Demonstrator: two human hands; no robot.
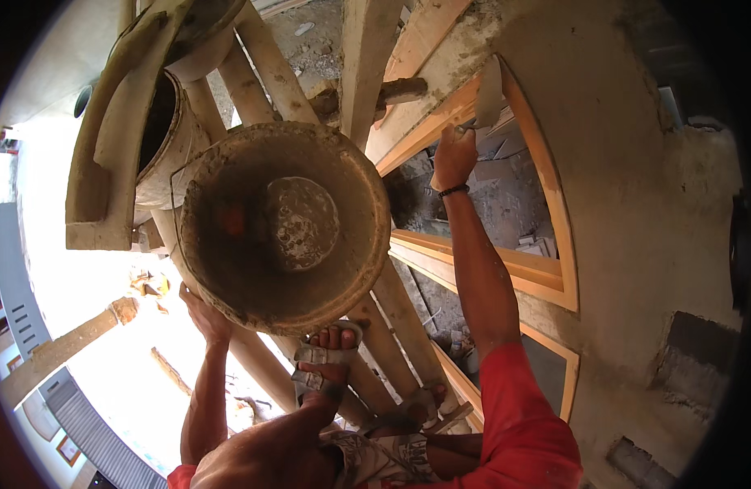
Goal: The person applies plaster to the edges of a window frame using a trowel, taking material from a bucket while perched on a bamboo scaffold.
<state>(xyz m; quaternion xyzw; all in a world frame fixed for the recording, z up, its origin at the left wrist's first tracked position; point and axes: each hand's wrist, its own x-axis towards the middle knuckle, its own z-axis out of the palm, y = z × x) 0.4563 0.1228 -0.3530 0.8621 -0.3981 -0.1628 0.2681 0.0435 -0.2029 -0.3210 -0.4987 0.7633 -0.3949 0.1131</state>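
Note:
A mortar-crusted bucket [204, 269] with a wire handle fills the middle of the view; wet grey residue shows on its bottom. At its lower left side is my left hand [207, 316], curled against the bucket, most of its fingers hidden behind the rim. My right arm reaches forward, and my right hand [455, 156] is closed round the handle of a trowel [489, 94]. The trowel's blade points up, close to the corner of an orange wooden window frame [546, 175] set in the plastered wall.
Bamboo poles [396, 326] form the platform under my sandalled foot [333, 338], with gaps between them. A second bucket [171, 151] and a curved wooden board [102, 183] are at upper left. An upright wooden post [363, 61] stands ahead. Rough plastered wall [628, 236] lies to the right.

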